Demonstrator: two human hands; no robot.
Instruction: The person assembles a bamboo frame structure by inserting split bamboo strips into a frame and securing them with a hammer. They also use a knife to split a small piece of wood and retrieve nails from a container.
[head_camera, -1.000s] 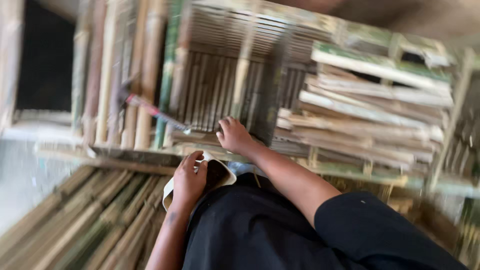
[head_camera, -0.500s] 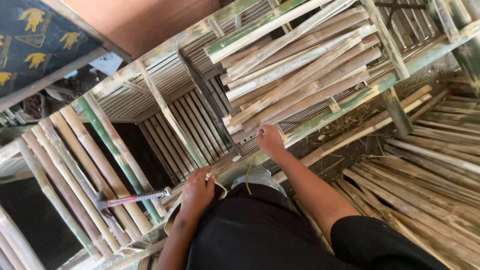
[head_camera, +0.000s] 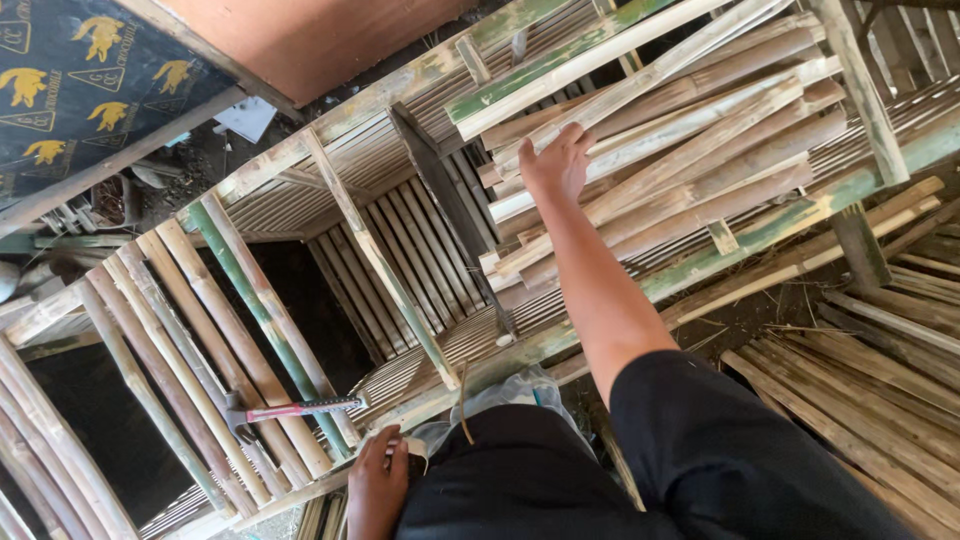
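patterned sheet (head_camera: 80, 75): dark blue with yellow figures, top left corner, beside a reddish-brown board (head_camera: 310, 40).
round poles (head_camera: 200, 350): bamboo, some green, some tan, lying side by side across a dark gap at left.
hammer (head_camera: 290, 409): red shaft, dark head, resting across the poles just left of the left hand; not held.
left hand (head_camera: 378, 488): low in the view, fingers curled and pressed together over the lower rail edge by a pale plastic bag (head_camera: 505, 392); whether anything small is pinched underneath cannot be told.
slatted frame (head_camera: 400, 250): bamboo rack of thin slats with cross rails, tilted across the middle.
right hand (head_camera: 556, 162): arm stretched out, palm down on the strip stack, fingers slightly spread and draped over the top strips, touching rather than clamping.
strip stack (head_camera: 690, 150): loose split bamboo strips piled on the frame at upper right, ends uneven and overhanging.
floor strips (head_camera: 860, 380): more split bamboo lying at lower right.
risk, judged: loose pile likely to slide or spill if one strip gets dragged from under the rest; rough split edges likely to splinter a bare palm; hammer sits loosely and could drop through the gap if the frame gets jolted.
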